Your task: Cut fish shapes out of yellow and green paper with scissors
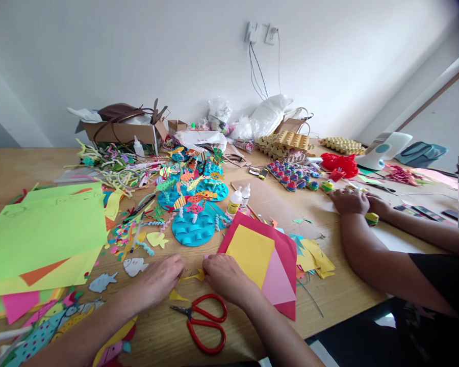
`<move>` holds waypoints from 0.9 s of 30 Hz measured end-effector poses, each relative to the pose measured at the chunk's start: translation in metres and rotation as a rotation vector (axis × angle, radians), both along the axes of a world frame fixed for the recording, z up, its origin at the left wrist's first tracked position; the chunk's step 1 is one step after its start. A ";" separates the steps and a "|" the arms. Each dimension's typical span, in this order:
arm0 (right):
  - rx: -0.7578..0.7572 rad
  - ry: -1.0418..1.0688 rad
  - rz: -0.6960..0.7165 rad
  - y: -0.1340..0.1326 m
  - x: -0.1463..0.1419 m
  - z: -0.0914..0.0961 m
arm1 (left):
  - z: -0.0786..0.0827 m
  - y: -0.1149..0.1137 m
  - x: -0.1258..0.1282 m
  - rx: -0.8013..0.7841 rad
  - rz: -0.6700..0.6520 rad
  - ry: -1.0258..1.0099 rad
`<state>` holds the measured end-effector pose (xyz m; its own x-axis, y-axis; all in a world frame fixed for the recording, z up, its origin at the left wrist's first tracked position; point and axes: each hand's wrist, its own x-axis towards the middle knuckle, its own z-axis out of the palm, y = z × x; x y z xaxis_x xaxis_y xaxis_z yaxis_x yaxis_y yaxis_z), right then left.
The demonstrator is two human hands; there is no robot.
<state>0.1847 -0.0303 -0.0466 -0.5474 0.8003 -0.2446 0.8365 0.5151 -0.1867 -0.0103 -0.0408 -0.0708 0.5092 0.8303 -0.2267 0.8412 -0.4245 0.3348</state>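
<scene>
My left hand (162, 275) rests low over the table with its fingers curled; what is in them, if anything, is hidden. Close beside it, my right hand (227, 273) is also closed at the edge of the stacked coloured paper, its fingertips hidden. A yellow paper scrap (193, 277) lies between the two hands, reaching the right one. Red-handled scissors (206, 322) lie just in front of them, blades pointing left. Under and beside my right forearm are yellow paper (251, 251), pink paper (278, 280) and red paper (289, 250). Fish cutouts (135, 266) lie left of my left hand.
Bright green sheets (57, 224) cover the left side. Blue bases (193, 228) with paper fish stand ahead, beside glue bottles (234, 201). Another person's hands (350, 201) work at the right, near painted egg-carton pieces (290, 176). A box (118, 135) stands at the back.
</scene>
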 end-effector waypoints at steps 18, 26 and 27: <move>-0.033 0.013 -0.090 0.007 -0.016 0.000 | 0.011 0.000 0.021 -0.069 0.107 -0.049; -0.036 0.136 -0.079 0.009 -0.016 -0.011 | 0.008 0.009 0.021 -0.035 0.118 -0.184; -0.037 0.161 -0.078 0.009 -0.016 -0.013 | 0.008 0.010 0.020 -0.026 0.127 -0.206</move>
<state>0.1692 -0.0208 -0.0595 -0.5188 0.8336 -0.1895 0.8314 0.4403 -0.3390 0.0100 -0.0306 -0.0631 0.4387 0.8858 -0.1515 0.8003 -0.3084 0.5142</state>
